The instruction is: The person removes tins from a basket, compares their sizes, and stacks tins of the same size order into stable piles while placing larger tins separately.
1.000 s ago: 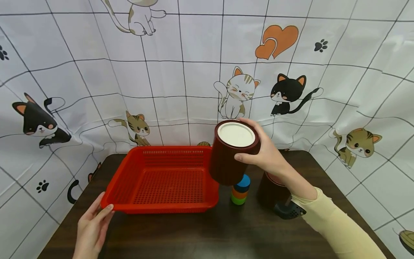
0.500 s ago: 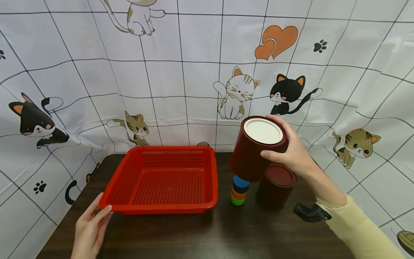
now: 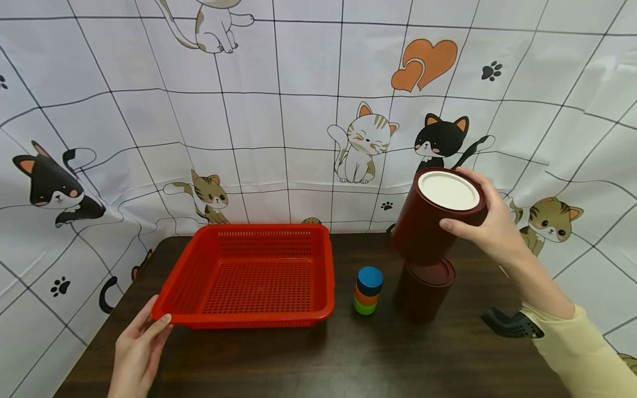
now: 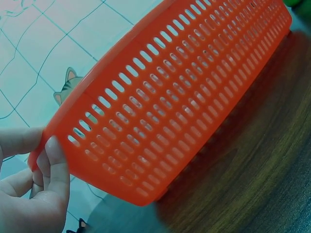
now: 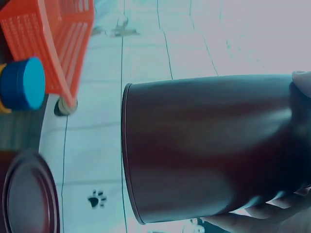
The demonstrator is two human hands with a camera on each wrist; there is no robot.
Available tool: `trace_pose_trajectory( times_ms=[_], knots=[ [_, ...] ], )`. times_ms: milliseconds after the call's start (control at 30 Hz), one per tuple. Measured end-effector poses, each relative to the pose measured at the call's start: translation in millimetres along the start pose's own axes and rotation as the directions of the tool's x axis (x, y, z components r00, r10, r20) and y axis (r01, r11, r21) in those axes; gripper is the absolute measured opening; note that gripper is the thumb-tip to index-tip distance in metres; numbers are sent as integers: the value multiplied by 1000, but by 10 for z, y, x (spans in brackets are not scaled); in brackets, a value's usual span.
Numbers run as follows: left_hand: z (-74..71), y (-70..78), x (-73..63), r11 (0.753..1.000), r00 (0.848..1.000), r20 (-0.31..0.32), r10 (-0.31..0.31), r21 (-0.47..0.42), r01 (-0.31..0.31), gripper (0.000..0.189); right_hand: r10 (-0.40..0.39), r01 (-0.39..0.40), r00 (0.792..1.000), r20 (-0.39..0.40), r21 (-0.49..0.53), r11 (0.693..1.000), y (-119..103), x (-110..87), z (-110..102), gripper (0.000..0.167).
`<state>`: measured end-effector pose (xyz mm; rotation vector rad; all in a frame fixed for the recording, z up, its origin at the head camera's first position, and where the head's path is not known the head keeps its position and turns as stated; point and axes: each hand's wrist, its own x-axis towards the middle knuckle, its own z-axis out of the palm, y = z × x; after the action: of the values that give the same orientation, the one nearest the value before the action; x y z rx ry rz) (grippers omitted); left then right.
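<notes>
My left hand pinches the near left corner of a red plastic basket with slotted sides. In the left wrist view, thumb and fingers close on the basket's rim. My right hand grips a dark brown cylindrical canister from its right side, near the top, where a cream disc shows. The canister is held tilted in the air. Below and partly behind it stands a second brown canister with a recessed brown top. In the right wrist view, the held canister fills the middle, fingers along its lower side.
A small stack of blue, orange and green round pieces stands between the basket and the second canister. The dark wooden table ends at a white curtain printed with cats. A black strap piece hangs by the right sleeve.
My right hand has carried the canister rightward, from beside the basket's right edge to above the second canister. The stacked pieces now show fully. My left hand stays at the basket corner.
</notes>
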<state>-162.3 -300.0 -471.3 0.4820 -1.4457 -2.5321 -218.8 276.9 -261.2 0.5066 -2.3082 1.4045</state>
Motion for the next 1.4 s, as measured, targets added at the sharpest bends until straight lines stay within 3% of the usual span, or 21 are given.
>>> trace_pose_trajectory(
  times_ms=[200,433,800,1167,1400],
  knots=[
    [-23,-8,-4,999,999,24,23,-30,-22,67,13,-15,997,-72,-34,999,116,-21,-200,85],
    [-8,13,-2,1000,1000,-12,-17,-4,17,71,19,-44,987,-161,-148,988,264,-73,-414,87],
    [14,22,-3,999,999,-21,-33,34,34,72,80,-130,968,-238,-203,970,558,-212,-615,85],
    [5,5,-2,1000,1000,4,1,3,-1,68,130,-205,935,-330,-205,957,971,-434,-704,85],
    [12,3,0,1000,1000,-2,3,-12,-3,68,155,-241,935,-319,-250,938,1207,-593,-660,88]
  ],
)
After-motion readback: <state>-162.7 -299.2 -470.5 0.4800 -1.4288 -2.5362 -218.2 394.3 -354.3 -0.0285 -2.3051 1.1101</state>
